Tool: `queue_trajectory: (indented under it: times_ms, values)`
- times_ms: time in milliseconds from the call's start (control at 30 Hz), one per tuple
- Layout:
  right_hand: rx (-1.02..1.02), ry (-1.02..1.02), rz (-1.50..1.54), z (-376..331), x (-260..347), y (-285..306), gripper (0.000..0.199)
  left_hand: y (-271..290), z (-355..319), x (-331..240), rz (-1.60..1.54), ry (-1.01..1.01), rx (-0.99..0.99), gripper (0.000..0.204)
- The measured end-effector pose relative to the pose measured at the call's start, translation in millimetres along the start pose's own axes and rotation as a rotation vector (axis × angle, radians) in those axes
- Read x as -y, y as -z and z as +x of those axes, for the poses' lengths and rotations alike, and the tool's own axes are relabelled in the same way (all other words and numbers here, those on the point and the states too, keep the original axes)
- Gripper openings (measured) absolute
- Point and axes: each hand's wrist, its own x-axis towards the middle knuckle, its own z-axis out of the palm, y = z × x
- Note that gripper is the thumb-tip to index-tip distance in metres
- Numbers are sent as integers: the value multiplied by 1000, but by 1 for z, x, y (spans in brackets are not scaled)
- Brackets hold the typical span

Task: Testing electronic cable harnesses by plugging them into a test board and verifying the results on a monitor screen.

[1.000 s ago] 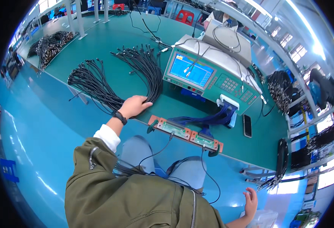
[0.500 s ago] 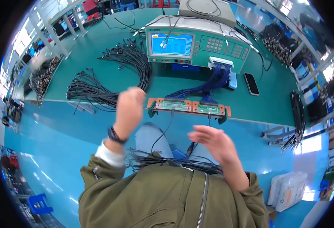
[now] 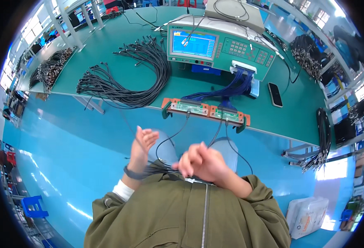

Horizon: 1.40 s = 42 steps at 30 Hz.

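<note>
Fixture (image 3: 209, 110), orange w/ clear plates, sits at table's (image 3: 281, 120) near edge; long axis L–R, R end a bit nearer. Two plugged leads (image 3: 168, 141) run out its near side & droop to the lap; blue ribbon cables (image 3: 219, 93) go far to the tester (image 3: 215, 45). Lap cables (image 3: 159, 169), black, lie roughly L–R across the thighs. Cable bundle (image 3: 148, 89) on table, left of fixture, curves in a U, tips pointing left & far.

L hand (image 3: 144, 144): half open, thumb apart from fingers, pointing far; thin blurred strand by palm, can't tell if touching. R hand (image 3: 202, 162): blurred, fingers curled, pointing left, above lap cables; can't tell if gripping anything.
</note>
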Motion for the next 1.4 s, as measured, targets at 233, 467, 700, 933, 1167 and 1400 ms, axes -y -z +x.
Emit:
queue_trajectory:
  times_ms: [233,467,700,933,1167,1400]
  values:
    - [69,333,-61,-113,80,-11,43,59,44,-63,-1099,306,131,20]
    - [-606,989,11,-276,143,7,32,129,42,-72,-944,147,-199,19]
    - [-1394,1016,165,-327,139,52,28,141,59,-77,-630,-73,-485,20]
    - [-1268,1007,-330,-327,154,89,32,156,81,-90,-323,-219,-571,25]
    - [-1160,1144,51,-399,156,97,32,179,105,-124,-455,-240,-428,23]
    - [-1206,547,-562,-218,129,39,22,27,70,-83,52,-48,40,15]
